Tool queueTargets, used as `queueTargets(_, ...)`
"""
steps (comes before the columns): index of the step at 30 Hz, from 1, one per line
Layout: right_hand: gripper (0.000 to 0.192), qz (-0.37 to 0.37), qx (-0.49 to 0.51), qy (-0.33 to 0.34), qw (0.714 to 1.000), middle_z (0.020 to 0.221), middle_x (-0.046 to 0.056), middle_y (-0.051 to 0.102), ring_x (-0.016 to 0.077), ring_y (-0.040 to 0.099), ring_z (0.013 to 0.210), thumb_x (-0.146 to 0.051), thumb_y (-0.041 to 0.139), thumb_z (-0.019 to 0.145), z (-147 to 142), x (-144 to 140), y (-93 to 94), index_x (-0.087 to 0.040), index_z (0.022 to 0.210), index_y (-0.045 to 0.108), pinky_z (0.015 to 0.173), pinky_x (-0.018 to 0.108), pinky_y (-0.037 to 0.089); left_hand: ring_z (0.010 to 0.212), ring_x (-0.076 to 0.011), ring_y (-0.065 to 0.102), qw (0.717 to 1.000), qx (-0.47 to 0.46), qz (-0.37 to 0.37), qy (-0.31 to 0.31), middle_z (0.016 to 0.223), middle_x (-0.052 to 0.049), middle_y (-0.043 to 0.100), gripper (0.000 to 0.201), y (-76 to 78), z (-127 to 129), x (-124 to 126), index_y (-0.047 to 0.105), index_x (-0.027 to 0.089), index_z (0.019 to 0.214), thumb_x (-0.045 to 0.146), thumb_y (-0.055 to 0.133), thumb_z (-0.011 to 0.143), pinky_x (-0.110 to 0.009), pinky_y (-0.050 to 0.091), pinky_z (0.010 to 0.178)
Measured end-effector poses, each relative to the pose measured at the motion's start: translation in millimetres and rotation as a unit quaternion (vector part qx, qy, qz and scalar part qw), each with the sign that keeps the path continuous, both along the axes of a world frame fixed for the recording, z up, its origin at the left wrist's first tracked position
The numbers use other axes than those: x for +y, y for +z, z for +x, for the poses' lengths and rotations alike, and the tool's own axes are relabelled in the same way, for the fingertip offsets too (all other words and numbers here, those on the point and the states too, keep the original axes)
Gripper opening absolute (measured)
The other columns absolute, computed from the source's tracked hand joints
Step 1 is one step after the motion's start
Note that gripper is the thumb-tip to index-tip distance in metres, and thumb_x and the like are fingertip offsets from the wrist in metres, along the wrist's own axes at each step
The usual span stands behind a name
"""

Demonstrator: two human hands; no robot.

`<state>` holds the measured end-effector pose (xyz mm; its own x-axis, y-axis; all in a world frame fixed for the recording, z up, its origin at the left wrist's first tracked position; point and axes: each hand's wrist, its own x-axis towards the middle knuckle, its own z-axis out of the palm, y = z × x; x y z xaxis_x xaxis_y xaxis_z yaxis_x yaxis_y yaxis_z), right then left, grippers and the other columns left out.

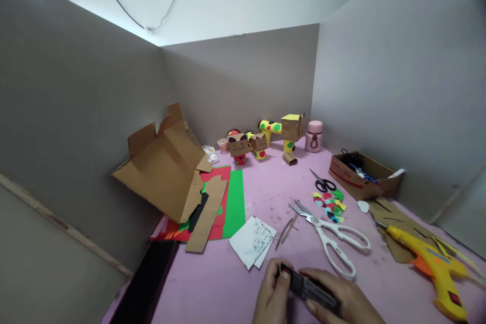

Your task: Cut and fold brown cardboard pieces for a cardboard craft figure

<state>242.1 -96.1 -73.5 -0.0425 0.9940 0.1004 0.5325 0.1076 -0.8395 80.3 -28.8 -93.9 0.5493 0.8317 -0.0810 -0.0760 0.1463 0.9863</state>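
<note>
At the near edge of the table, my left hand (274,291) and my right hand (337,293) both hold a small black oblong object (309,288). My left thumb presses on its left end beside a red spot; my right fingers wrap its right end. I cannot make out what kind of thing it is. Just beyond the hands lie white paper squares (250,242) with dark sketched marks. To the right, large white-handled scissors (322,225) rest with their blades partly apart. Thin brown cardboard strips (286,230) lie between the paper and the scissors.
Leaning cardboard (163,172) and red and green sheets (236,202) fill the left. Cardboard animal figures (238,147) and a pink flask (314,136) stand behind. Right are black scissors (324,184), paper cut-outs (330,206), an open box (353,177) and a yellow glue gun (429,258).
</note>
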Motion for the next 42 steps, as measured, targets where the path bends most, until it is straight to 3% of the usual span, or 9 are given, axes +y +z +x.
queueTargets(6,0.04,0.018,0.072,-0.061,0.995,0.097,0.01,0.072,0.0242,0.066,0.093,-0.045,0.04,0.089,3.1,-8.2,-5.2,-0.019,0.11,0.064,0.08,0.031,0.051,0.076,-0.0168,0.038,0.999,0.034,0.014,0.019,0.075,0.002,0.04,0.03,22.4,3.1,-7.9,0.049,0.02,0.085,0.049,0.045,0.085,-0.027,0.032,0.074)
queueTargets(12,0.049,0.005,0.076,-0.008,0.997,0.087,0.007,0.071,0.0211,0.065,0.079,-0.043,0.026,0.094,-2.9,-3.2,2.3,-0.02,0.094,0.068,0.072,0.029,0.05,0.071,-0.0153,0.035,0.997,-0.024,-0.037,0.055,0.071,0.003,0.038,0.034,17.7,10.4,-10.9,0.046,0.02,0.076,0.054,0.05,0.081,-0.026,0.032,0.07)
queueTargets(17,0.05,-0.002,0.05,-0.009,0.999,0.075,0.006,0.069,0.0212,0.063,0.071,-0.048,0.028,0.092,-0.4,1.4,3.8,-0.019,0.081,0.068,0.066,0.03,0.048,0.07,-0.0153,0.037,0.997,-0.021,-0.041,0.067,0.069,0.003,0.04,0.034,14.4,9.0,-9.5,0.046,0.02,0.072,0.052,0.05,0.082,-0.026,0.033,0.069)
queueTargets(23,0.059,-0.008,0.127,-0.06,0.99,0.1,0.014,0.071,0.0284,0.064,0.094,-0.063,0.035,0.084,4.6,-1.3,-6.9,-0.017,0.101,0.067,0.083,0.039,0.048,0.073,-0.0173,0.043,0.997,0.024,-0.011,0.074,0.07,0.002,0.046,0.035,18.3,5.4,-9.2,0.052,0.02,0.074,0.054,0.048,0.082,-0.027,0.036,0.071)
queueTargets(28,0.036,-0.031,0.14,-0.038,0.989,0.092,0.009,0.072,0.0261,0.065,0.084,-0.045,0.059,0.078,0.1,-0.6,-6.4,-0.017,0.1,0.066,0.074,0.035,0.05,0.097,-0.0245,0.051,0.994,0.076,-0.014,0.071,0.094,-0.005,0.061,0.048,20.0,-0.7,-9.3,0.061,0.02,0.094,0.061,0.037,0.084,-0.036,0.036,0.09)
queueTargets(31,0.028,-0.029,0.128,-0.02,0.991,0.079,0.006,0.07,0.0215,0.062,0.072,-0.04,0.055,0.083,-1.6,0.9,-6.6,-0.016,0.09,0.067,0.064,0.03,0.048,0.119,-0.0276,0.043,0.998,0.043,-0.028,0.043,0.123,-0.009,0.055,0.059,14.7,-9.5,-9.1,0.056,0.021,0.115,0.065,0.033,0.083,-0.041,0.025,0.104)
queueTargets(34,0.029,-0.027,0.11,-0.015,0.993,0.075,0.005,0.067,0.0197,0.06,0.069,-0.041,0.052,0.084,-1.1,1.6,-7.9,-0.015,0.084,0.066,0.062,0.029,0.046,0.132,-0.0314,0.029,1.0,-0.026,-0.008,-0.016,0.141,-0.012,0.039,0.089,0.5,-18.6,-8.8,0.038,0.02,0.134,0.075,0.053,0.065,-0.042,0.02,0.109)
queueTargets(36,0.031,-0.032,0.1,-0.015,0.994,0.072,0.004,0.064,0.0193,0.057,0.067,-0.042,0.051,0.085,-0.8,2.2,-8.3,-0.015,0.081,0.065,0.061,0.029,0.045,0.135,-0.0347,0.022,0.999,-0.014,0.016,-0.044,0.146,-0.012,0.032,0.108,-10.8,-20.3,-7.5,0.03,0.019,0.139,0.073,0.065,0.053,-0.043,0.016,0.111)
queueTargets(42,0.033,-0.045,0.098,-0.022,0.994,0.063,0.0,0.052,0.0163,0.049,0.061,-0.045,0.05,0.084,-1.8,4.1,-8.2,-0.016,0.069,0.057,0.056,0.027,0.039,0.13,-0.0409,0.031,0.995,0.073,-0.026,-0.06,0.136,-0.018,0.045,0.083,-31.1,-6.7,2.6,0.036,0.013,0.137,0.07,0.037,0.077,-0.058,0.022,0.105)
